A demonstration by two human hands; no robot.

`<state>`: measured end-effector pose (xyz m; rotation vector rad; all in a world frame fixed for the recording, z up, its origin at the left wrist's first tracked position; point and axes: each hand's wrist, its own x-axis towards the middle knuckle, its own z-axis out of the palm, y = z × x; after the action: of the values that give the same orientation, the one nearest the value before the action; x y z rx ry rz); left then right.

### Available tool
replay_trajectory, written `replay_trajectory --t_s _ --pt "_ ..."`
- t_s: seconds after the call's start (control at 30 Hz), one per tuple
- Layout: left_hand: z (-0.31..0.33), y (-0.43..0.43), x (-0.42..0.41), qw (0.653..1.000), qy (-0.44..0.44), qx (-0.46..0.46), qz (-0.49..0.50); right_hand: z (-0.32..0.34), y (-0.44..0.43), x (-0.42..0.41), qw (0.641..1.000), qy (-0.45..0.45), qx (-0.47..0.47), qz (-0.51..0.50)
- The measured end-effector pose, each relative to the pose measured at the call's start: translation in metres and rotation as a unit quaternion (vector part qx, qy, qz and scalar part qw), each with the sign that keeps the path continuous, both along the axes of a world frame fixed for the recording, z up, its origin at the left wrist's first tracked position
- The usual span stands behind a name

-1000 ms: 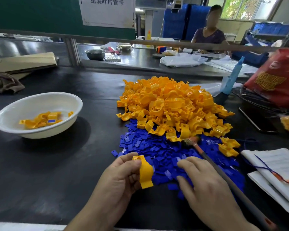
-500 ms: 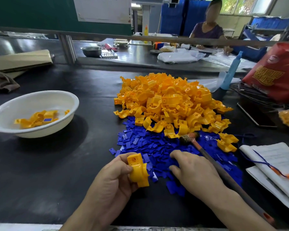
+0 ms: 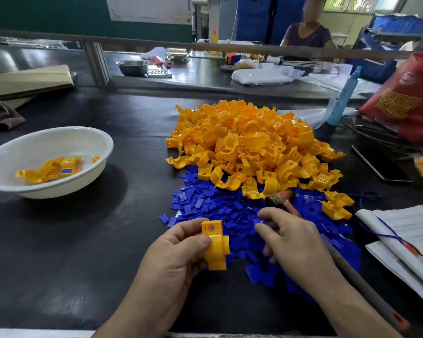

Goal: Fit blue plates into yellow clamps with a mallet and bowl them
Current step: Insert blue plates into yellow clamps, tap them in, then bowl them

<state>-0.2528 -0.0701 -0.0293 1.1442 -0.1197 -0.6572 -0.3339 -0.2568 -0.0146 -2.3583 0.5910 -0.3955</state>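
Left hand [image 3: 178,259] grips one yellow clamp [image 3: 215,245] between thumb and fingers, above the black bench [image 3: 59,264]. Right hand [image 3: 293,242] rests with curled fingers on the blue plates [image 3: 213,206]; whether it pinches one cannot be told. Mallet [image 3: 280,197] lies beside it. White bowl [image 3: 66,142] holds finished clamps at left.

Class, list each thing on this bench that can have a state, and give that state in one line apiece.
Left hand: gripping one yellow clamp.
Right hand: fingers down among the blue plates, grip unclear.
Mallet: lying on the plates.
White bowl: upright, a few finished clamps inside.
Clamp pile: loose heap, unassembled.
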Motion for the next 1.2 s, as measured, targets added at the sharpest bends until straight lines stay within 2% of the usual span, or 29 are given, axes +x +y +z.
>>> replay_trajectory --t_s 0.1,0.17,0.23,0.33,0.53,0.6,0.7,0.8,0.93,1.2 --pt "0.001 -0.003 -0.002 0.999 -0.037 0.032 0.009 0.009 0.011 -0.008 0.981 -0.039 0.188 0.021" --pt "0.001 -0.006 -0.004 0.995 -0.076 0.061 0.013 0.016 0.021 -0.014 0.965 -0.071 0.244 0.056" --pt "0.001 -0.008 -0.006 0.991 -0.108 0.077 0.012 0.02 0.031 -0.018 0.968 -0.094 0.214 0.093" --pt "0.005 -0.01 -0.012 0.988 -0.142 0.066 -0.016 0.019 0.039 -0.018 0.983 -0.115 0.098 0.101" --pt "0.007 -0.01 -0.015 0.99 -0.129 0.027 -0.04 0.02 0.042 -0.019 0.976 -0.175 -0.01 0.127" --pt "0.008 -0.009 -0.017 0.99 -0.128 0.028 -0.044 0.019 0.043 -0.02 0.975 -0.183 -0.01 0.124" --pt "0.008 -0.008 -0.019 0.989 -0.135 0.038 -0.044 0.019 0.046 -0.022 0.98 -0.173 0.037 0.086" --pt "0.009 -0.009 -0.021 0.986 -0.152 0.049 -0.042 0.019 0.046 -0.024 0.982 -0.13 0.124 0.059" --pt "0.014 -0.007 -0.024 0.985 -0.164 0.046 -0.033 0.025 0.047 -0.024 0.951 -0.115 0.267 0.101" --pt "0.024 -0.006 -0.029 0.984 -0.171 0.051 -0.021 0.023 0.051 -0.022 0.901 -0.145 0.396 0.103"
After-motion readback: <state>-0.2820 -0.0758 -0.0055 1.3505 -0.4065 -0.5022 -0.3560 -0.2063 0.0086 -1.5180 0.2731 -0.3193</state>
